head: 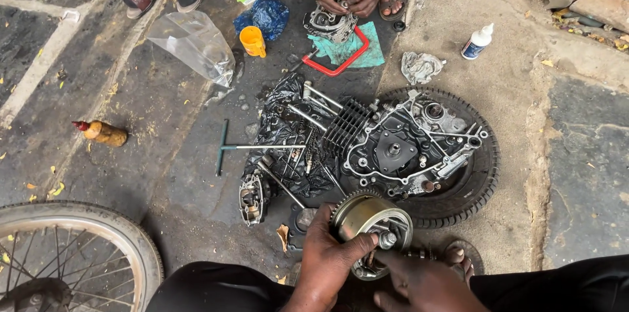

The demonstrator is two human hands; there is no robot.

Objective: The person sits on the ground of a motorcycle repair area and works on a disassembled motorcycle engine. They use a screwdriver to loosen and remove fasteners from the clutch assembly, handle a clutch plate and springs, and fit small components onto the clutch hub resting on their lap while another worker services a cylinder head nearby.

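Down low, the left hand [327, 256] grips the round toothed metal clutch drum [371, 223]. Beside it, the right hand [419, 279] pinches its centre hub, near the open engine case [400, 148] lying on a black tyre [481, 168].

Clutch assembly [371, 223]: bare metal, dull brass-grey sheen, toothed rim, greasy; held between left hand [325, 256] and right hand [419, 279].
Engine case [400, 148]: cast metal, matt grey, oil-darkened centre, finned block beside it.
Tyre [481, 174]: black rubber, matt, ribbed tread, dusty.
Black sheet [282, 128]: thin plastic, crinkled, glossy.
T-handle wrench [246, 147]: steel, dull, smooth shaft.
Clear bag [193, 43]: transparent plastic, creased, shiny.
Yellow cup [253, 41]: plastic, smooth, smeared.
Green cloth [354, 47]: woven fabric, matt, stained.
Grey rag [420, 66]: crumpled cloth, soiled.
White bottle [477, 42]: smooth plastic.
Ground [570, 155]: rough concrete, gritty, oil-stained.
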